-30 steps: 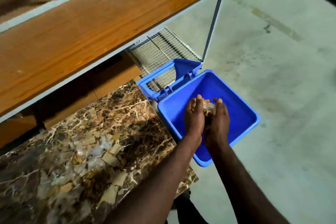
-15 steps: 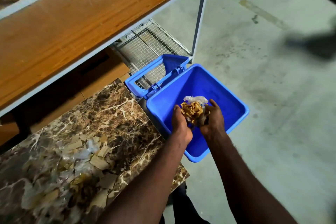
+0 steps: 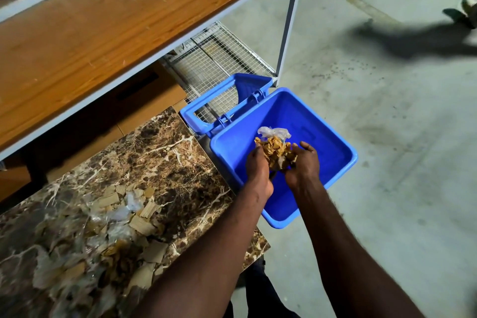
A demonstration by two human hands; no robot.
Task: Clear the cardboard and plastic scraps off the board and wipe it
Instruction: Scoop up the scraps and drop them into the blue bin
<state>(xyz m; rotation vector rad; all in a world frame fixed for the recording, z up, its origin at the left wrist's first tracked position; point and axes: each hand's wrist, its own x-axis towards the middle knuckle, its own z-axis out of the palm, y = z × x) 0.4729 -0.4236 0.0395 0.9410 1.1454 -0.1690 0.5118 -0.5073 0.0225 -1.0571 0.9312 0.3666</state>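
A clump of brown cardboard and clear plastic scraps (image 3: 275, 148) sits between my two hands over the open blue bin (image 3: 333, 142). My left hand (image 3: 258, 170) cups its left side and my right hand (image 3: 302, 165) its right side, fingers spread partly apart. The brown marble board (image 3: 165, 152) lies to the left. A heap of cardboard pieces and plastic film (image 3: 121, 230) covers its near left part.
The bin's hinged lid (image 3: 206, 113) stands open against a wire mesh shelf (image 3: 219, 59). A wooden table top (image 3: 103, 20) on a white frame runs behind the board. Bare concrete floor (image 3: 387, 85) lies to the right, with someone's shadow at the upper right.
My hands, pressed together around the scraps a second ago, have parted and the clump now shows between them. The camera view shifted slightly.
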